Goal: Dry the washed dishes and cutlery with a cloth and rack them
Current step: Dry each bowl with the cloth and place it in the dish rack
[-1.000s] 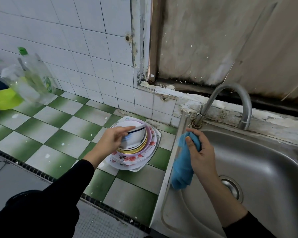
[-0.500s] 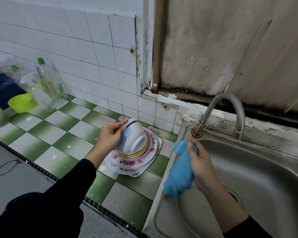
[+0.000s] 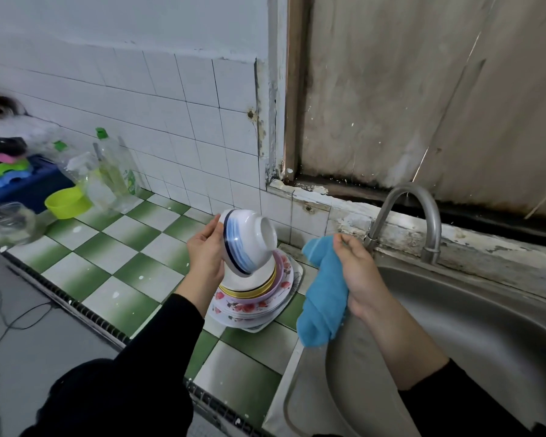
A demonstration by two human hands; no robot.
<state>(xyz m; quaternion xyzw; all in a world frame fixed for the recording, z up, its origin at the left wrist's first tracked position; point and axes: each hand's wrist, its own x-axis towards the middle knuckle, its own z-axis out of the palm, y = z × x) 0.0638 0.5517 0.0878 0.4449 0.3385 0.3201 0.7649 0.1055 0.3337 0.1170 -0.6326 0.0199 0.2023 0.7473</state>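
Head camera, kitchen counter: from my remote seat I see the left hand (image 3: pixel 207 253) gripping a white bowl (image 3: pixel 249 241) with blue bands, held just over a stack of dishes (image 3: pixel 252 302); whether the bowl's lower edge touches the stack, I cannot tell. The right hand (image 3: pixel 360 272) is curled round a bunched blue cloth (image 3: pixel 323 298), which hangs down across the left rim of the steel sink (image 3: pixel 454 326). Only a narrow gap separates bowl and cloth. There is open room on the counter (image 3: pixel 133 257) to the left of the stack, bounded in front by a dark ridged edge strip (image 3: pixel 85 310) and behind by the white wall tiles (image 3: pixel 171 99). To the right the sink basin lies open under the curved tap (image 3: pixel 423 209). The stack sits near the back corner, just beside the sink's rim. The counter is green-and-white checked tile, flecked with white spots; the wall above the sink is a stained, weathered panel (image 3: pixel 423 89). At far left stand plastic bottles (image 3: pixel 117 171), a lime-green basin (image 3: pixel 65 203), a blue crate (image 3: pixel 29 187) and a clear jar (image 3: pixel 10 219), well apart from the work. The bowl is tipped on its side: its mouth faces the left palm, its foot points right and slightly up toward the tap, so its axis runs roughly across the view.
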